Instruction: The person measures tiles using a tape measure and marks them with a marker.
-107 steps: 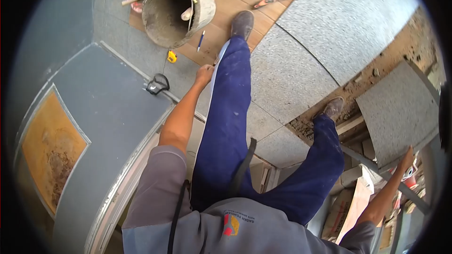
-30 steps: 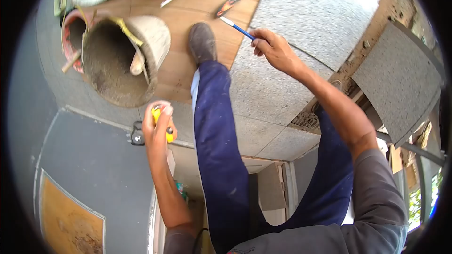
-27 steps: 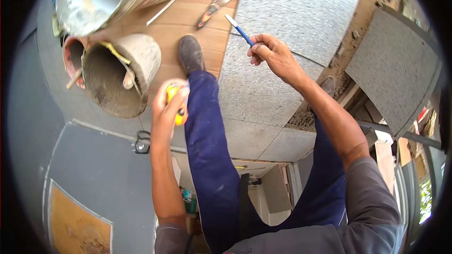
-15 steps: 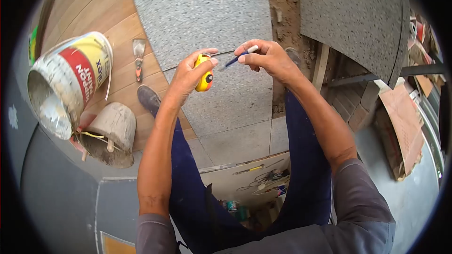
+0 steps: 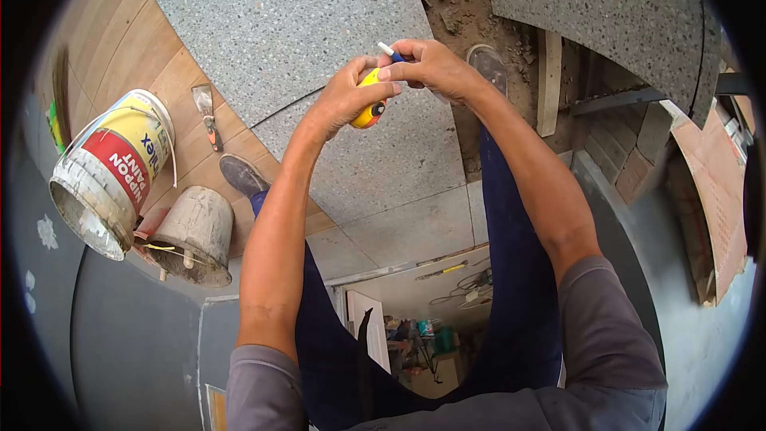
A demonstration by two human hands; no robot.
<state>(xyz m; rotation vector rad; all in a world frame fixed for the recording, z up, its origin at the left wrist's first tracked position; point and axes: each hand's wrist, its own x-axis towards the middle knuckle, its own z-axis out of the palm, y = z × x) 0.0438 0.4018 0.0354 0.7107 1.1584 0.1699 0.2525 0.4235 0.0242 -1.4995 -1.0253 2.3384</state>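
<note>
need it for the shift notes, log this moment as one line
left hand: holds yellow tape measure | right hand: holds blue pen | scraper: on wood-look floor

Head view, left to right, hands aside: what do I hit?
Nippon Paint bucket → scraper → yellow tape measure → right shoe → wooden batten → torn cardboard

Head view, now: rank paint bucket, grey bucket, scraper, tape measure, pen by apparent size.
1. Paint bucket
2. Grey bucket
3. Unsure: scraper and tape measure, the latter partly behind the left hand
4. Pen, visible part only; right hand covers some
</note>
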